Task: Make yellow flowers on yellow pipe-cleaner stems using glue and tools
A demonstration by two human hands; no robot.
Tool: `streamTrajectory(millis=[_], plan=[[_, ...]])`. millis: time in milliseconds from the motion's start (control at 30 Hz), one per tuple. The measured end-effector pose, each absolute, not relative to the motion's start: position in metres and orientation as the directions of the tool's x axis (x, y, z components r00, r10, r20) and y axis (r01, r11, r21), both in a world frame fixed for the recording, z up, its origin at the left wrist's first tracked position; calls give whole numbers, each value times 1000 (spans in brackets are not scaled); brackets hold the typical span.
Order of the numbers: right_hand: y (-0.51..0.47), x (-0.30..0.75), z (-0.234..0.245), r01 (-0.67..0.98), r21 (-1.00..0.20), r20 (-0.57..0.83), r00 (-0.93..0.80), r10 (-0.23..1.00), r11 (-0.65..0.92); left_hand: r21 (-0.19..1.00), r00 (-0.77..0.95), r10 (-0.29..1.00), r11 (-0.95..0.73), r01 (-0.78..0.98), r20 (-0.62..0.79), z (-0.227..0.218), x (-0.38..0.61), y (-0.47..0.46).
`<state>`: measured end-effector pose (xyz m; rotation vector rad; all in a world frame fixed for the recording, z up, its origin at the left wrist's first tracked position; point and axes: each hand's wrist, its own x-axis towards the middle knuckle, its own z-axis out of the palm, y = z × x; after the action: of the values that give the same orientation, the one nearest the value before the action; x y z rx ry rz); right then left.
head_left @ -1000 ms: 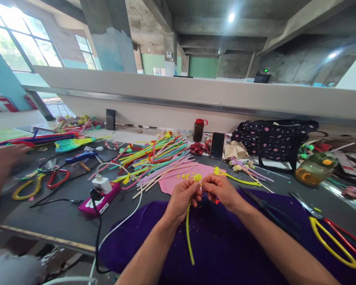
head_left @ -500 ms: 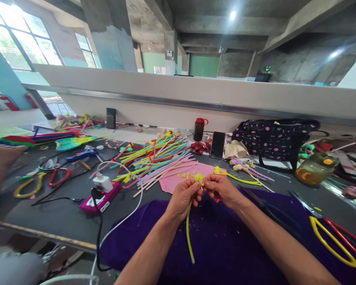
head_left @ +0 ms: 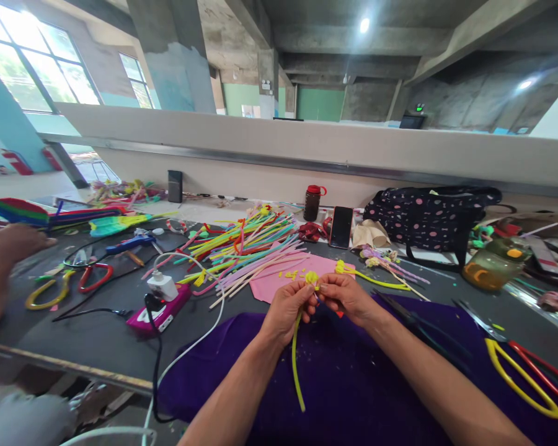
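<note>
My left hand [head_left: 287, 308] pinches a yellow pipe-cleaner flower [head_left: 311, 277] just below its head. Its yellow-green stem [head_left: 296, 368] hangs down from under my fingers over a purple cloth [head_left: 344, 378]. Close against the flower's right side, the fingers of my right hand [head_left: 346, 296] are pressed together at its edge; the exact spot they grip is partly hidden. Behind my hands lies a pink sheet [head_left: 267, 288] with several small yellow bits on it. Another yellow pipe-cleaner piece [head_left: 376, 277] with a bunched head rests just beyond my right hand.
Loose pipe cleaners [head_left: 255, 238] lie heaped behind the sheet. Scissors [head_left: 516, 371] are at the right, more scissors [head_left: 51, 291] at the left. A purple power strip [head_left: 167, 313] trails cables. A phone [head_left: 341, 227] and a bottle [head_left: 312, 203] stand behind. A co-worker's hand [head_left: 18, 248] is far left.
The co-worker's hand at the left has shifted a little to the right, and the rainbow-coloured item near it shows more. My two hands stay almost still at the flower.
</note>
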<state>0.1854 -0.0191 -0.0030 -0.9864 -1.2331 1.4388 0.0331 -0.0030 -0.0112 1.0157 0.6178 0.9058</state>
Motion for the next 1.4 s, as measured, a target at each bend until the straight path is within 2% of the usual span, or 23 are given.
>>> streamTrajectory(millis=[200, 400, 767, 833, 900, 967, 1000, 1067, 1100, 1167, 1233, 1333, 1400], plan=[[-21, 183, 0, -136, -991, 28, -126, 992, 11, 911, 442, 896, 222, -349, -49, -9, 32, -2], [-25, 179, 3, -74, -997, 24, -114, 993, 16, 916, 449, 893, 208, -343, -35, -9, 32, -3], [-26, 184, 3, -155, -988, 20, -270, 963, -23, 910, 537, 843, 258, -325, -47, -6, 32, -6], [-26, 184, 5, -104, -995, 31, -259, 965, 4, 903, 537, 841, 285, -321, -74, -4, 31, -6], [-27, 187, 11, 53, -994, 78, -205, 976, 91, 889, 526, 843, 321, -327, -110, -1, 28, -5], [-30, 193, 19, 363, -907, 170, -145, 975, 212, 861, 527, 840, 357, -362, -126, 4, 24, -3], [-32, 196, 22, 544, -801, 210, -134, 969, 249, 843, 536, 835, 371, -390, -119, 6, 21, -1], [-38, 202, 23, 836, -497, 207, -146, 967, 232, 810, 549, 830, 386, -441, -97, 8, 17, 1], [-41, 204, 22, 917, -349, 165, -143, 976, 193, 798, 553, 828, 391, -458, -88, 9, 15, 1], [-46, 203, 13, 983, -133, 54, -122, 991, 128, 789, 554, 829, 395, -471, -84, 9, 14, 2], [-48, 200, 2, 993, -31, -37, -117, 992, 116, 794, 544, 835, 387, -469, -86, 8, 14, 2], [-46, 197, -8, 993, 13, -78, -119, 990, 120, 796, 508, 858, 362, -486, -80, 6, 15, 1], [-42, 201, -5, 991, -21, -82, -134, 988, 133, 794, 478, 875, 342, -503, -74, 4, 16, 1]])
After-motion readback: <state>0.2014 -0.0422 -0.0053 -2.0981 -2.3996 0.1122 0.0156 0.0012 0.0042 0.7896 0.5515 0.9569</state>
